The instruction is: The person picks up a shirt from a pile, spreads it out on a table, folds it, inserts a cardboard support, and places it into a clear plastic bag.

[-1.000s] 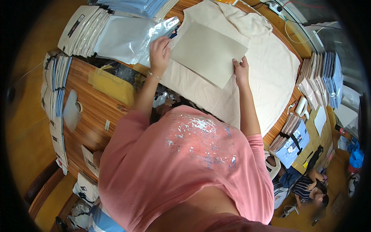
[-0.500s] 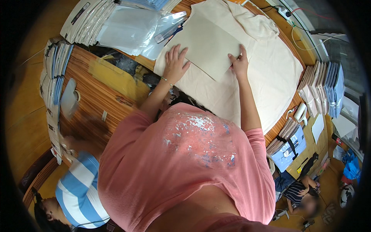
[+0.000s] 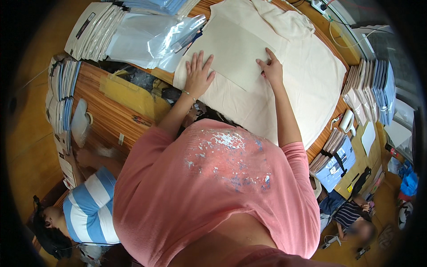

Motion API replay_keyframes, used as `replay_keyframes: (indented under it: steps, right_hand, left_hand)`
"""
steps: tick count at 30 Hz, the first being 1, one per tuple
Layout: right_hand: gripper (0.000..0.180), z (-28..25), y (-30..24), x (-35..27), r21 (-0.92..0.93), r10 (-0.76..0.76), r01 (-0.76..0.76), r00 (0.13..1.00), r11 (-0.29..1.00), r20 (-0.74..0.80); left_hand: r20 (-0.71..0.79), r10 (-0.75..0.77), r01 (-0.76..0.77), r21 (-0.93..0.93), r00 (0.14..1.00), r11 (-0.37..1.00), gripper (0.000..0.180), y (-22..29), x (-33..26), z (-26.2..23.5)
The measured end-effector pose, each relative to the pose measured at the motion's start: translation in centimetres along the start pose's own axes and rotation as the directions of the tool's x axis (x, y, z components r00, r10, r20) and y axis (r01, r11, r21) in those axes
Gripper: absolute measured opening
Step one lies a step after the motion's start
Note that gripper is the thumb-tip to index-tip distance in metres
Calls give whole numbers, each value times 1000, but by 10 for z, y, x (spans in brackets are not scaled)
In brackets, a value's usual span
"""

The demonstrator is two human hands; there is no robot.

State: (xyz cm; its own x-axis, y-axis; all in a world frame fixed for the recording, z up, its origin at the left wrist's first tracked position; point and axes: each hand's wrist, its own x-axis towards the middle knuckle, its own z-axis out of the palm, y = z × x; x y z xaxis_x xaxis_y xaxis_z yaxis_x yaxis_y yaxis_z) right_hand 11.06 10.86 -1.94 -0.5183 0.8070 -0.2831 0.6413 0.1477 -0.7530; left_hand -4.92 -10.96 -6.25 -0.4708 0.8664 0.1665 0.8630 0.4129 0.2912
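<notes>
both arms reach forward from the pink-sleeved shoulders, forearms bare. the left hand [image 3: 198,73] lies flat, palm down, fingers spread wide and pointing away from the body, a thin band at its wrist. the right hand [image 3: 271,69] also rests palm down, index finger stretched forward, the other fingers loosely curled. neither hand grips anything; the two are well apart.
</notes>
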Motion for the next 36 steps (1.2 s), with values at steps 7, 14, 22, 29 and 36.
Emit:
replay_keyframes:
  steps: [7,14,22,29,36]
  right_hand:
    - [61,0,2,7,-96,9,-11,1000,995,-13]
    - [62,0,7,13,-109,42,-39,999,993,20]
    - [61,-1,6,12,-44,20,-19,1000,999,19]
    - [61,-4,5,13,-55,7,-6,1000,998,29]
    - [62,-4,7,16,-86,47,-42,998,995,52]
  left_hand:
    - [17,-30,31,-28,999,999,59,1,7,-3]
    - [-221,-148,182,141,964,973,35,-51,16,-25]
    - [-234,-107,115,21,966,993,25,-71,32,-40]
    - [-206,-125,143,78,971,987,17,-71,59,-48]
    - [-174,-108,113,22,979,993,18,-74,60,-41]
